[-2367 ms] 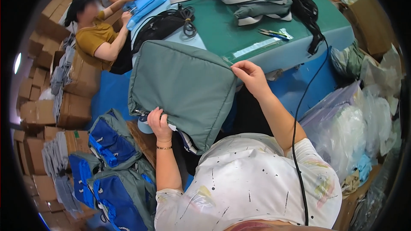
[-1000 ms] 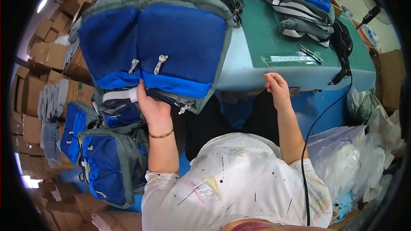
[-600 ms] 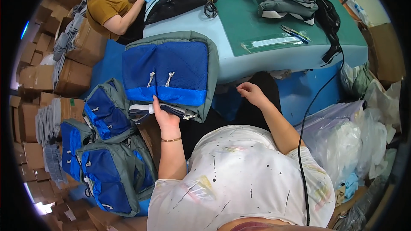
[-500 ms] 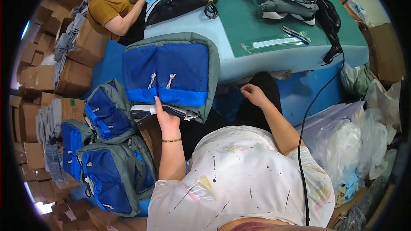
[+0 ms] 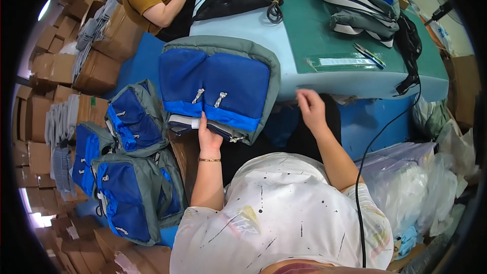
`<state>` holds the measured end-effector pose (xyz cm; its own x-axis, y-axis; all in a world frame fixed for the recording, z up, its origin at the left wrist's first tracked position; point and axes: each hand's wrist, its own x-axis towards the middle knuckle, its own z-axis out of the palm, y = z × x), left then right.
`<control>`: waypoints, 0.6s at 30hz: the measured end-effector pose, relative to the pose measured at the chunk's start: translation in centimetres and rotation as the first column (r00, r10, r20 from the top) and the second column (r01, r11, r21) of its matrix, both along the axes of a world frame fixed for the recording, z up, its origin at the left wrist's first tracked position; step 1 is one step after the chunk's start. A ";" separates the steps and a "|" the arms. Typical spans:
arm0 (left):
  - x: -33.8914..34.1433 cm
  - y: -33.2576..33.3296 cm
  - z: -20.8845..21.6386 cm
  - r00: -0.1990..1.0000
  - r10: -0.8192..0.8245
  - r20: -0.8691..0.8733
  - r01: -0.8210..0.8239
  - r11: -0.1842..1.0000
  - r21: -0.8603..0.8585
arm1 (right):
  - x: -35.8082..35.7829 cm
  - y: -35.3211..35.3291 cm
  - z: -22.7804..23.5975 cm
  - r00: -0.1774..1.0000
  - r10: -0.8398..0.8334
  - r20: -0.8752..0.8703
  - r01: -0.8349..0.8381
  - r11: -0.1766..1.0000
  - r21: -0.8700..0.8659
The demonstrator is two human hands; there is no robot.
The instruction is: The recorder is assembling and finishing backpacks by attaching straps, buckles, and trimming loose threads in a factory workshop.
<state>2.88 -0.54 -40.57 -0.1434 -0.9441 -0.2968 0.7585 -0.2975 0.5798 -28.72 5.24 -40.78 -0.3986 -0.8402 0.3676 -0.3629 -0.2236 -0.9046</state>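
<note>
A blue and grey-green backpack (image 5: 236, 78) rests tilted against the near edge of the table. It has two mesh front pockets, bright blue bands and light cord pulls. My left hand (image 5: 209, 137) grips its lower edge, thumb on the front, the other fingers hidden beneath. A dark zipped part with a white tag (image 5: 195, 123) shows beside the thumb. My right hand (image 5: 311, 111) is raised to the right of the backpack, near the table's edge. Its fingers are drawn together; whatever is between them, if anything, is too small to make out.
Several similar backpacks (image 5: 129, 193) are piled at the left. On the table (image 5: 243, 30) lie snips (image 5: 370, 56), a coiled black cable (image 5: 275, 5) and more bags (image 5: 365, 5). A co-worker (image 5: 152, 0) handles blue material at the far left. Plastic bags (image 5: 406, 177) lie at the right.
My right hand has lifted slightly and its fingers have turned upward. My left hand stays on the backpack's lower edge. The whole view has shifted a little.
</note>
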 end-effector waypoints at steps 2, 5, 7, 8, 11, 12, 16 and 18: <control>0.6 0.1 -0.8 0.999 -0.042 -0.010 0.042 0.999 -0.024 | -0.2 -1.3 3.7 0.999 -0.017 0.043 0.019 0.998 -0.054; 1.1 0.9 -1.6 0.998 -0.068 0.007 0.069 0.997 -0.045 | -0.6 -3.2 7.4 0.999 0.037 0.015 -0.035 0.994 -0.102; 1.3 1.3 -1.8 0.998 -0.069 -0.012 0.069 0.996 -0.056 | -0.1 -4.3 9.4 0.995 0.099 -0.015 -0.100 0.988 -0.117; 1.4 1.5 -1.9 0.997 -0.079 0.012 0.080 0.995 -0.057 | 0.3 -4.8 10.3 0.991 0.129 -0.044 -0.134 0.983 -0.123; 2.2 2.0 -2.9 0.997 -0.064 0.047 0.067 0.996 -0.060 | 0.9 -6.2 11.5 0.969 0.230 -0.086 -0.239 0.965 -0.112; 2.1 2.1 -2.7 0.995 -0.078 0.057 0.082 0.995 -0.062 | 1.2 -6.4 11.8 0.963 0.220 -0.158 -0.233 0.970 -0.065; 2.0 2.4 -2.5 0.996 -0.075 0.045 0.078 0.995 -0.059 | 1.6 -7.2 10.7 0.920 0.266 -0.290 -0.254 0.964 0.076; 2.0 2.3 -2.6 0.998 -0.057 0.038 0.059 0.997 -0.041 | 2.0 -7.2 10.1 0.935 0.262 -0.239 -0.241 0.964 0.114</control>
<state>4.91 1.79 -43.18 -0.1879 -0.9462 -0.2635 0.7190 -0.3153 0.6194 -26.69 -1.91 -30.66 -0.0746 -0.9324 0.3538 -0.5211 -0.2660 -0.8110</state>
